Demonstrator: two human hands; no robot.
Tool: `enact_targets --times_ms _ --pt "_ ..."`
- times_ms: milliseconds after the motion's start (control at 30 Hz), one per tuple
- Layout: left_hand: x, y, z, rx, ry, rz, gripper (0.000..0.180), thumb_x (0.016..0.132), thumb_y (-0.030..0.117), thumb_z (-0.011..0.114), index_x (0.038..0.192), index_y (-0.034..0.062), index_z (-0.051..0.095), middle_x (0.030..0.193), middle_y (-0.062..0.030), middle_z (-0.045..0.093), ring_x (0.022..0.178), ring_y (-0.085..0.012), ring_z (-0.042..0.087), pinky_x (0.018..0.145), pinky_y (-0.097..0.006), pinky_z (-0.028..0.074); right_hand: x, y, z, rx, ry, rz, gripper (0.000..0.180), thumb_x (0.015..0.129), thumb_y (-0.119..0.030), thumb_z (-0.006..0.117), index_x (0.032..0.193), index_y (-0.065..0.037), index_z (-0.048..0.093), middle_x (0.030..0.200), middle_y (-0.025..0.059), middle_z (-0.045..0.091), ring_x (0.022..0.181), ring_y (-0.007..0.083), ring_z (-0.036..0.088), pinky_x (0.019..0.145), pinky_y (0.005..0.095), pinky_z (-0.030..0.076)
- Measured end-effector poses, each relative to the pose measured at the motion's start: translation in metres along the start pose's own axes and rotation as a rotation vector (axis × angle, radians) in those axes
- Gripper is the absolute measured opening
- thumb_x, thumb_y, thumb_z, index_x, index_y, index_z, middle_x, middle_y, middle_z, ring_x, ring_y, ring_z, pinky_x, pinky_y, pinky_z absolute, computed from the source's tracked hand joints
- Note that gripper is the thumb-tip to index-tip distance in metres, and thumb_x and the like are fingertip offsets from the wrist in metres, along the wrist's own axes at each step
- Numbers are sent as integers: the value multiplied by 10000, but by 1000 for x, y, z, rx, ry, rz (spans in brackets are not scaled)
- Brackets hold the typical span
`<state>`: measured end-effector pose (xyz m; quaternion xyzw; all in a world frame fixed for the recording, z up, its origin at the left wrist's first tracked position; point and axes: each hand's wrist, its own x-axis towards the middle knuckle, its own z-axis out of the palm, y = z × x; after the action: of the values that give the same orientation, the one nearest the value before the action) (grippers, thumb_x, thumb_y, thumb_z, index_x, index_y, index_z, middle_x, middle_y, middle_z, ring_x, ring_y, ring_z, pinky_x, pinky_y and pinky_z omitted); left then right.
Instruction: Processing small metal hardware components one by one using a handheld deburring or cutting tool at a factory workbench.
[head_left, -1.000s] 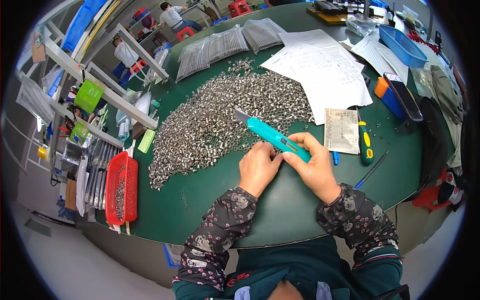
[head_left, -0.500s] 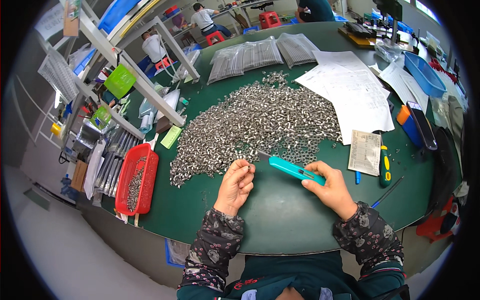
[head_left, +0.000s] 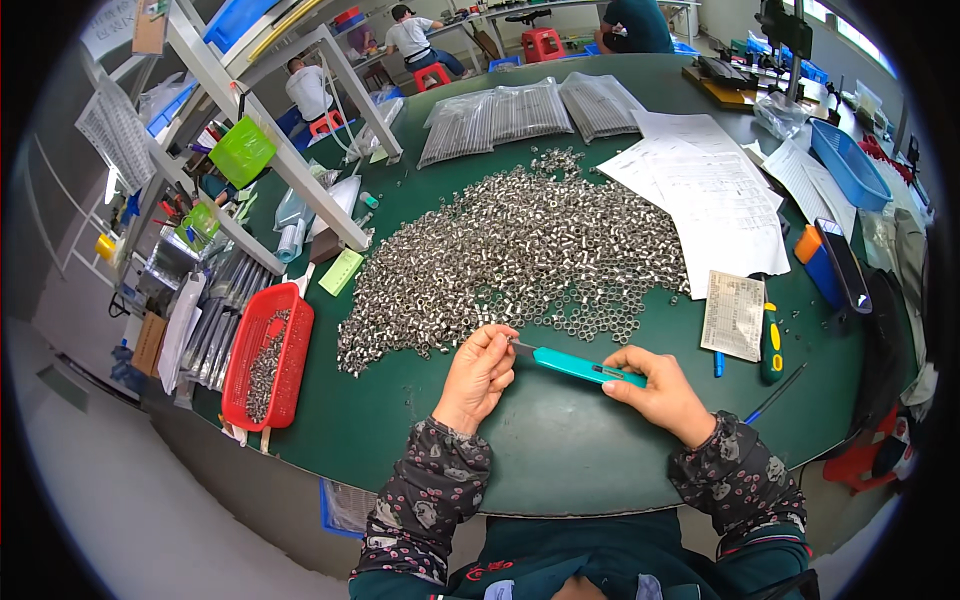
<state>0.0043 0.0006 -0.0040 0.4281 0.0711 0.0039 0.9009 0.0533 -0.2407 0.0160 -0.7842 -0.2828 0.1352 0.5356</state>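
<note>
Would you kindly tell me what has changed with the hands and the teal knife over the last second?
The hands have drawn apart: the left hand now pinches at the blade tip while the right hand holds the teal knife by its back end, lying flatter. The pile of metal rings and papers stayed put.

Clear plastic bags (head_left: 530, 115) full of shiny metal lie at the far edge of my green table (head_left: 560, 450). White printed sheets (head_left: 715, 190) spread toward the right edge. A small printed card (head_left: 733, 315) lies nearer me.

Bare green desk (head_left: 560, 440) lies along the near edge; the heap of metal rings (head_left: 520, 250) blocks the middle, papers (head_left: 710, 200) the right.
</note>
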Motion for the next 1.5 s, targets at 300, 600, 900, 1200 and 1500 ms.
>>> enact_targets --times_ms 300,600,900,1200,1500 --pt "-2 -2 1 128 33 51 125 876 160 502 892 41 536 662 25 471 446 -20 262 373 -161 197 1 1 1 -14 9 3 260 714 -228 652 878 -31 608 689 121 601 587 206 568 549 305 430" --pt "-5 -1 7 251 129 71 161 889 194 486 837 47 527 611 33 427 459 -17 278 385 -159 206 -1 -2 2 -173 89 -92 251 701 -240 642 877 -65 608 733 130 601 661 292 581 583 361 441" --pt "-5 -1 6 336 138 64 187 896 221 472 796 78 538 622 39 443 470 -10 311 393 -150 217 -2 -4 1 -270 136 -152 244 699 -236 640 875 -71 605 770 116 598 674 306 572 590 379 441" --pt "-7 3 6 353 126 23 193 897 237 465 796 79 514 632 36 411 474 -11 290 398 -149 214 -3 -5 2 -282 138 -184 237 703 -239 641 873 -78 605 764 109 593 670 308 569 584 384 438" --pt "-8 13 4 434 73 -46 205 890 232 470 753 84 505 631 44 415 500 -1 308 404 -139 220 -2 -6 -1 -307 118 -224 232 696 -225 649 873 -82 604 758 99 589 661 303 566 572 377 437"
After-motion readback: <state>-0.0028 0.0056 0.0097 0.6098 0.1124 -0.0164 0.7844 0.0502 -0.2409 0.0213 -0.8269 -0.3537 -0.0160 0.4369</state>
